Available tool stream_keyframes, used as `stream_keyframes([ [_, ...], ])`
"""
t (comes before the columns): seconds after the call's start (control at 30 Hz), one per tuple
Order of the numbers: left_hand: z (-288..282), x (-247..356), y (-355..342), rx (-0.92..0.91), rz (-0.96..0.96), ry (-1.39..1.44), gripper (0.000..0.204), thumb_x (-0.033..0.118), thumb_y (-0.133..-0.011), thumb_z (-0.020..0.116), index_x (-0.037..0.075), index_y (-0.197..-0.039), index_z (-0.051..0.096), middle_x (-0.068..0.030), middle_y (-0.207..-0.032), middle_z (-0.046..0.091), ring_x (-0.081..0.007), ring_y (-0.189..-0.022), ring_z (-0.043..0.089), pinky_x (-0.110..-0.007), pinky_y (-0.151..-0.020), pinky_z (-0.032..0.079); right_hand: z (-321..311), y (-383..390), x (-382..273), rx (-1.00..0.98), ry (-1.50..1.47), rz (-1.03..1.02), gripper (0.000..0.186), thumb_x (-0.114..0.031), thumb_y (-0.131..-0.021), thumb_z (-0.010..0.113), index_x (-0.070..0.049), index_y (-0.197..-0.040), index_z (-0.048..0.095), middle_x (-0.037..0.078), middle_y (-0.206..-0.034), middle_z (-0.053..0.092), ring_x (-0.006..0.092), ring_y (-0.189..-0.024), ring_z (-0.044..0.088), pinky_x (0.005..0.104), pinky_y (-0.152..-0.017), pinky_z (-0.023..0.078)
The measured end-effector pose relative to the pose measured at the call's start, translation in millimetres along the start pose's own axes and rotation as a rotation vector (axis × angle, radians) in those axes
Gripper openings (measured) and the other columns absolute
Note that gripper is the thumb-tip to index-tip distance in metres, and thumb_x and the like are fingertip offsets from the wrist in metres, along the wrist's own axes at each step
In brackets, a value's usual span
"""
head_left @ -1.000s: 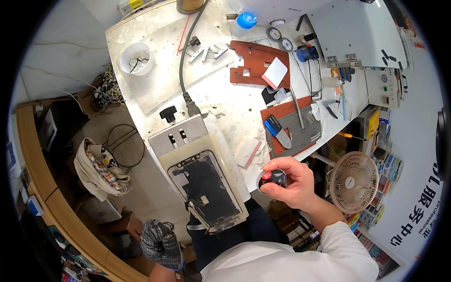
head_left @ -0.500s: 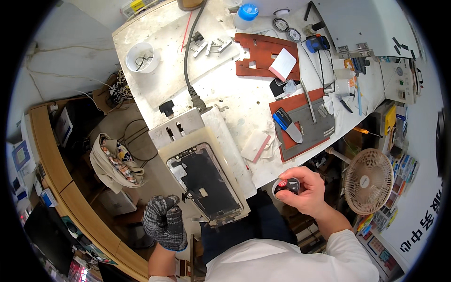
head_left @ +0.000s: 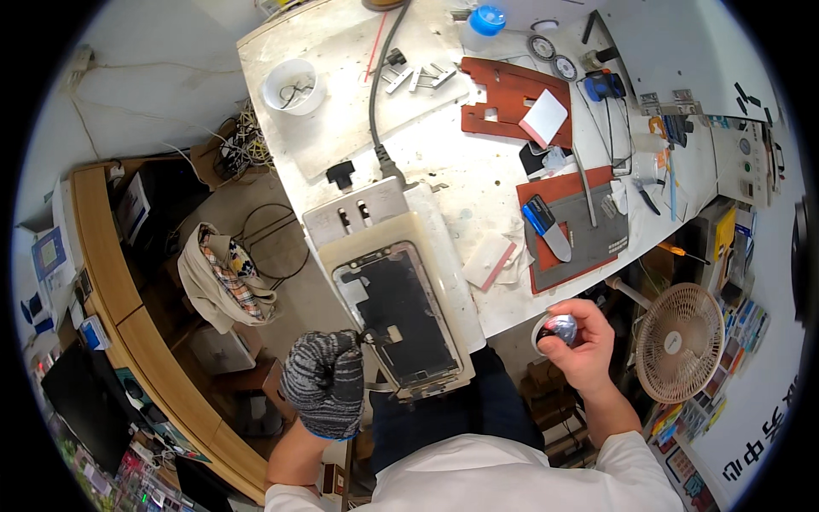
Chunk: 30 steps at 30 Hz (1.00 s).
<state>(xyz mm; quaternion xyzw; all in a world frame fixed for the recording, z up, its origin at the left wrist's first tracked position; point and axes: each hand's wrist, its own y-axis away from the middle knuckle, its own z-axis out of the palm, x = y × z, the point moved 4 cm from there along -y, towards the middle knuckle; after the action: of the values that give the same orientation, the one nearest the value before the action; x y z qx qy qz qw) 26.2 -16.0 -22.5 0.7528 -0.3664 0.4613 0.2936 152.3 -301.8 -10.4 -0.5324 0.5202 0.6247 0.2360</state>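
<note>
My left hand (head_left: pixel 322 384), in a grey knitted glove, is curled beside the lower left of a phone screen assembly (head_left: pixel 397 316), near its flex cable; whatever it may hold is hidden. The assembly lies face down, dark back up, on a cream pad (head_left: pixel 392 229) over a metal plate device (head_left: pixel 371 200) at the table's front left, with a thick black cable. My bare right hand (head_left: pixel 584 358) grips a small round tin (head_left: pixel 556 328) off the table's front edge, right of the assembly.
Red mats (head_left: pixel 512 119) with tools, a folded tissue (head_left: pixel 495 260), a white cup (head_left: pixel 290 85) and a blue-lidded bottle (head_left: pixel 482 26) lie on the white table (head_left: pixel 469 196). A fan (head_left: pixel 678 341) stands right. A wooden cabinet (head_left: pixel 111 247) and a draped garment (head_left: pixel 226 282) are left.
My gloved left hand has risen and moved right toward the assembly's lower left. My right hand has shifted right, still holding the tin. The whole view has swung slightly.
</note>
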Motion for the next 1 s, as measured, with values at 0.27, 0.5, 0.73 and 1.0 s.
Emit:
stream_keyframes([
  [0.27, -12, -4, 11, -0.001, 0.019, -0.011, 0.007, 0.008, -0.082, 0.062, 0.002, -0.086, 0.063, -0.0095, -0.078, 0.062, -0.0211, -0.070, 0.058, -0.032, -0.067, 0.047, 7, -13, -8, 0.047, -0.002, -0.036, 0.041, -0.010, -0.076, 0.077, 0.000, -0.109, 0.055, 0.001, -0.090, 0.059, 0.0040, -0.077, 0.054, 0.0173, -0.068, 0.043],
  [0.5, -26, -9, 28, -0.040, 0.028, -0.037, 0.008, 0.009, -0.084, 0.061, 0.001, -0.087, 0.062, -0.0087, -0.079, 0.062, -0.0194, -0.071, 0.058, -0.031, -0.068, 0.047, 21, -30, -19, 0.012, 0.047, -0.083, 0.039, -0.011, -0.077, 0.076, 0.000, -0.108, 0.054, 0.001, -0.091, 0.059, 0.0037, -0.078, 0.053, 0.0168, -0.068, 0.043],
  [0.73, -40, -15, 51, -0.061, 0.005, -0.058, 0.010, 0.010, -0.085, 0.061, 0.001, -0.088, 0.062, -0.0078, -0.080, 0.062, -0.0176, -0.072, 0.058, -0.030, -0.068, 0.047, 38, -41, -26, -0.058, 0.029, -0.103, 0.038, -0.004, -0.078, 0.073, 0.000, -0.109, 0.053, 0.002, -0.093, 0.059, 0.0037, -0.081, 0.054, 0.0170, -0.069, 0.043],
  [1.0, -52, -22, 83, -0.084, -0.039, -0.068, 0.011, 0.012, -0.087, 0.060, 0.001, -0.089, 0.061, -0.0069, -0.081, 0.062, -0.0156, -0.073, 0.057, -0.029, -0.069, 0.047, 61, -55, -32, -0.139, 0.014, -0.124, 0.037, -0.002, -0.078, 0.072, -0.001, -0.110, 0.054, 0.002, -0.095, 0.058, 0.0051, -0.084, 0.056, 0.0183, -0.071, 0.046],
])
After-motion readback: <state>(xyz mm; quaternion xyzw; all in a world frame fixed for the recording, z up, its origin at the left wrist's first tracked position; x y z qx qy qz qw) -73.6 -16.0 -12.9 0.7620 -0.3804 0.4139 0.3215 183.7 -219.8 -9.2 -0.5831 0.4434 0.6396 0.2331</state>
